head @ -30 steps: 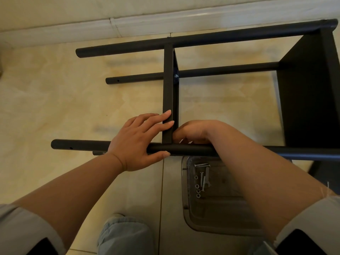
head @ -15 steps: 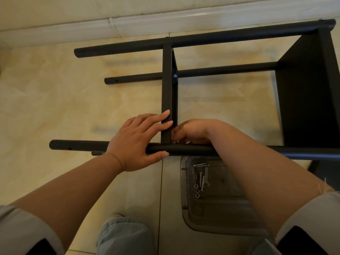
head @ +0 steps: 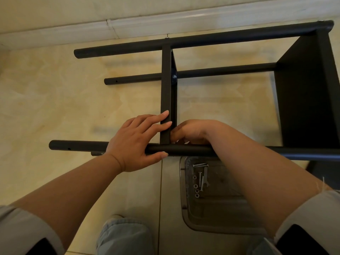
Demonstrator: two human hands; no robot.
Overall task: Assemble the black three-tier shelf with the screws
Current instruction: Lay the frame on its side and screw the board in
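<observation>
The black shelf frame (head: 168, 92) lies on its side on the tiled floor, with a second panel (head: 309, 92) at the right. My left hand (head: 136, 140) lies over the near pole (head: 187, 150). Its straight fingers press against the middle panel's edge and its thumb runs along the pole's near side. My right hand (head: 193, 132) is curled at the joint of panel and pole. Its fingertips are tucked behind the pole, so what they hold is hidden. A bolt head (head: 174, 76) shows at the far joint. Loose screws and nuts (head: 199, 179) lie in a clear tray.
The clear plastic tray (head: 185, 214) sits on the floor just below the near pole, under my right forearm. A white baseboard (head: 128, 24) runs along the wall behind the frame. My knee in jeans (head: 125, 234) is at the bottom centre. Bare tile lies to the left.
</observation>
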